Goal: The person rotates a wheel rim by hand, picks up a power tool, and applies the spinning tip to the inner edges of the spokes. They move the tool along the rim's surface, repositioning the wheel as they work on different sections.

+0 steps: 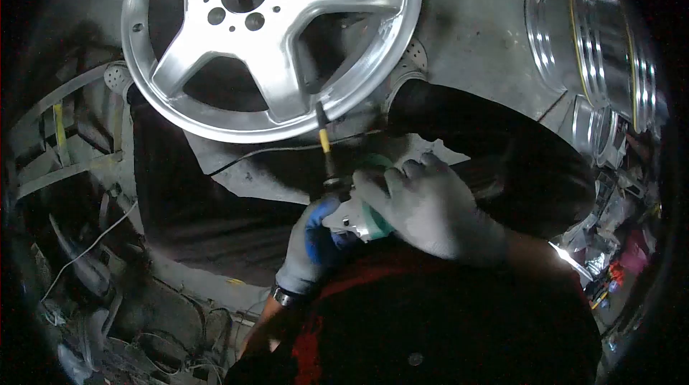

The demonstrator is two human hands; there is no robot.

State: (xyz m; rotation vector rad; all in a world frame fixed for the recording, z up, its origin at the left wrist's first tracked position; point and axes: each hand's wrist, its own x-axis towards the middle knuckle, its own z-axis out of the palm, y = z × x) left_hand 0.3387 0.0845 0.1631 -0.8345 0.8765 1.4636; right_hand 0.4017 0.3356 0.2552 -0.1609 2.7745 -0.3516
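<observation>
Both my hands wear grey work gloves, and the left one has a blue palm. They are closed around a green and silver power tool (369, 221) close to my body. My left hand (308, 241) wraps the tool's front part. Over the green body from the right curls my right hand (434, 205), its knuckles up. A slim shaft (326, 142) with a yellow band points forward from the tool. Its dark tip overlaps the near rim of a bare-metal five-spoke alloy wheel (269, 73) in this view. The wheel lies face up between my feet.
A dark cord (287, 147) runs across the floor between my legs. Several polished wheel barrels (588, 48) stand at the right, above a pile of small parts and packaging (610, 241). A metal frame (64, 170) and scrap parts (151, 313) fill the left.
</observation>
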